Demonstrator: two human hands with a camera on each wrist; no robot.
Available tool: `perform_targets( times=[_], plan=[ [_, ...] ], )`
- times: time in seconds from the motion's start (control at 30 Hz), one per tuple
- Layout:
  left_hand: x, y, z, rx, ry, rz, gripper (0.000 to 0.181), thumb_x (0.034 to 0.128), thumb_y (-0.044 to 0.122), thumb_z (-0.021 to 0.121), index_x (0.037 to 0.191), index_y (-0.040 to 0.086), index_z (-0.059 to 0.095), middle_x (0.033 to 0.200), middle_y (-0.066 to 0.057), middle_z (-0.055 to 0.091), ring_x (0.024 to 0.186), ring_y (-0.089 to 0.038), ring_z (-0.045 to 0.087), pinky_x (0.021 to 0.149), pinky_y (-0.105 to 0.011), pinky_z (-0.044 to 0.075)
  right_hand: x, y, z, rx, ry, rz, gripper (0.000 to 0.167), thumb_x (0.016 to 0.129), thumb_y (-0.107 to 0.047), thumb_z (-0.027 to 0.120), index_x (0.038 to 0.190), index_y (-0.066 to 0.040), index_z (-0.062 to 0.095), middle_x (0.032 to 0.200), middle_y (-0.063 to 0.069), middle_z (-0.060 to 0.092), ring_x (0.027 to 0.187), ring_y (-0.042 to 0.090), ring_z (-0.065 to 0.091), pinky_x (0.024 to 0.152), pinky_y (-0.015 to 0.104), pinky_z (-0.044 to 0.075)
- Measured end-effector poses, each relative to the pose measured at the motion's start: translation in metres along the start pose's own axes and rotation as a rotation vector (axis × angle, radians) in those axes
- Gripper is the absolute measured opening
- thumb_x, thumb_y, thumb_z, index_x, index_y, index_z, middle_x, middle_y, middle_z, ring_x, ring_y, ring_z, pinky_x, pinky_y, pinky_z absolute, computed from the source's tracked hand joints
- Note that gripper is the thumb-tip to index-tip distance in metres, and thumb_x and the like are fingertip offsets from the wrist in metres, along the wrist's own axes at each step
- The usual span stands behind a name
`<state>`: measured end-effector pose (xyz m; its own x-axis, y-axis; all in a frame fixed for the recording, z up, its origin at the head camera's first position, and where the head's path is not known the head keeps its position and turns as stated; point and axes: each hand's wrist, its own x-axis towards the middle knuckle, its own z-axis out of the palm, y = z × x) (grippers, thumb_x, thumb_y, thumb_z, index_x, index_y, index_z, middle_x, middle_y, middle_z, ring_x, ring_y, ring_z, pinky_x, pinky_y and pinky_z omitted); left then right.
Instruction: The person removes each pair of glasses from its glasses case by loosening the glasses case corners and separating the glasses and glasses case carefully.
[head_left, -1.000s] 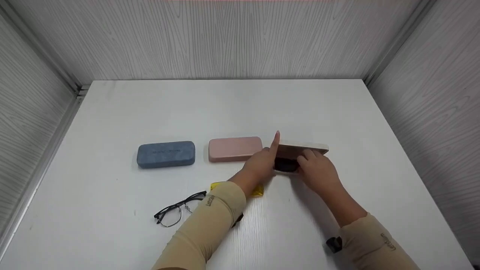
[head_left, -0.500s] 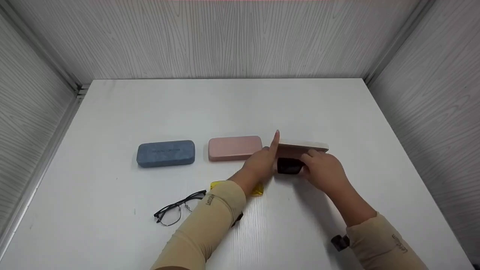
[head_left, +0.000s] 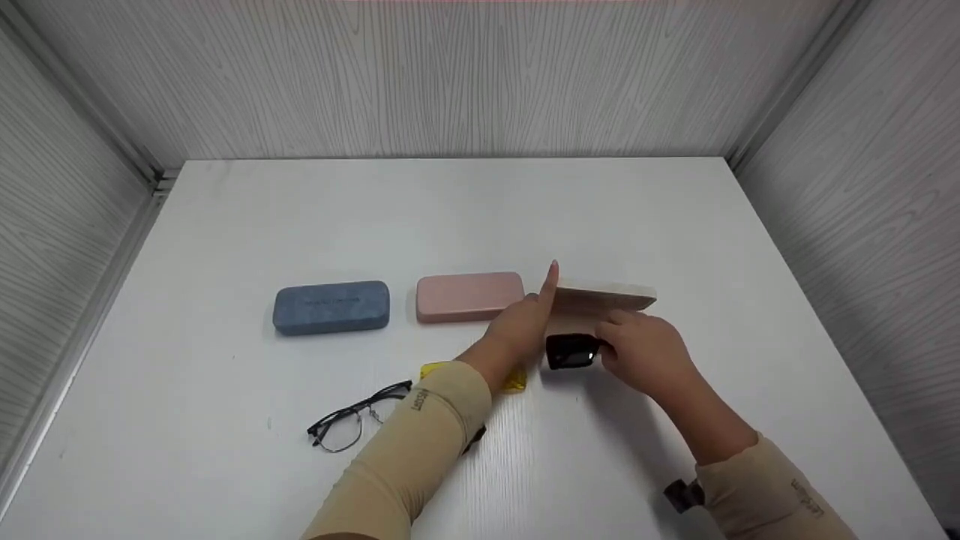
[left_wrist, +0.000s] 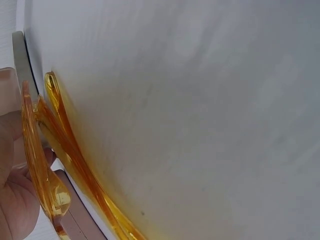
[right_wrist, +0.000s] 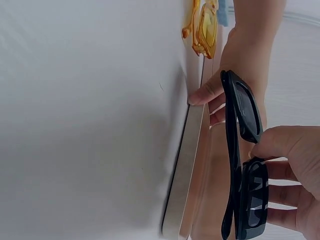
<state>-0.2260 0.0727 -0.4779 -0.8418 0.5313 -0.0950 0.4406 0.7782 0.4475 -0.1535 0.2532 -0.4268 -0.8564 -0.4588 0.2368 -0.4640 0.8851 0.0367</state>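
Note:
My right hand (head_left: 651, 351) pinches black sunglasses (head_left: 571, 352) by the bridge, just in front of an open glasses case (head_left: 611, 291) with a pale outside and a pinkish-brown lining. In the right wrist view the dark lenses (right_wrist: 258, 192) hang beside the thumb, temples folded. At the case's left end, my left hand (head_left: 519, 328) grips the case; its thumb lies on the front wall and one finger points up along the lid. Amber-yellow glasses (left_wrist: 67, 150) lie near the left wrist, partly hidden by that arm in the head view.
A pink glasses case (head_left: 470, 298) stands shut just left of my left hand. Farther left is a blue glasses case (head_left: 331, 308), also shut. Thin dark-framed eyeglasses (head_left: 347, 414) lie by the left sleeve. Grey panels (head_left: 450, 82) enclose the white table.
The sunglasses have come out of the open case and moved toward me, pinched in my right hand. My left hand has stayed at the case's left end.

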Motion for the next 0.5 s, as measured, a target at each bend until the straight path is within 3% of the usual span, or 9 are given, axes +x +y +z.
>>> perform_targets(
  times=[0.2, 0.33, 0.5],
  plan=[
    [-0.001, 0.000, 0.000, -0.042, -0.013, -0.013, 0.104, 0.0894, -0.001, 0.051, 0.132, 0.033, -0.038, 0.118, -0.012, 0.054, 0.093, -0.020, 0.059, 0.093, -0.034, 0.043, -0.002, -0.004, 0.002, 0.006, 0.039, -0.022, 0.019, 0.068, 0.001, 0.063, 0.062, -0.015, 0.054, 0.062, -0.004, 0.042, 0.053, 0.011, 0.035, 0.044, 0.026, 0.031],
    [0.000, -0.001, 0.001, -0.046, -0.007, -0.004, 0.108, 0.0879, 0.005, 0.057, 0.132, 0.032, -0.038, 0.114, -0.011, 0.055, 0.081, -0.017, 0.058, 0.089, -0.033, 0.045, -0.004, -0.006, 0.006, 0.008, 0.007, -0.024, 0.017, 0.069, 0.000, 0.063, 0.063, -0.015, 0.058, 0.062, -0.004, 0.043, 0.050, 0.010, 0.034, 0.042, 0.025, 0.030],
    [0.001, -0.001, 0.001, -0.025, -0.004, -0.004, 0.118, 0.0795, 0.013, 0.070, 0.137, 0.027, -0.033, 0.113, -0.011, 0.055, 0.074, -0.015, 0.056, 0.080, -0.031, 0.049, -0.008, -0.007, 0.013, -0.002, -0.042, -0.034, 0.012, 0.071, -0.004, 0.065, 0.071, -0.016, 0.064, 0.065, -0.004, 0.047, 0.049, 0.008, 0.034, 0.041, 0.025, 0.031]
  ],
)
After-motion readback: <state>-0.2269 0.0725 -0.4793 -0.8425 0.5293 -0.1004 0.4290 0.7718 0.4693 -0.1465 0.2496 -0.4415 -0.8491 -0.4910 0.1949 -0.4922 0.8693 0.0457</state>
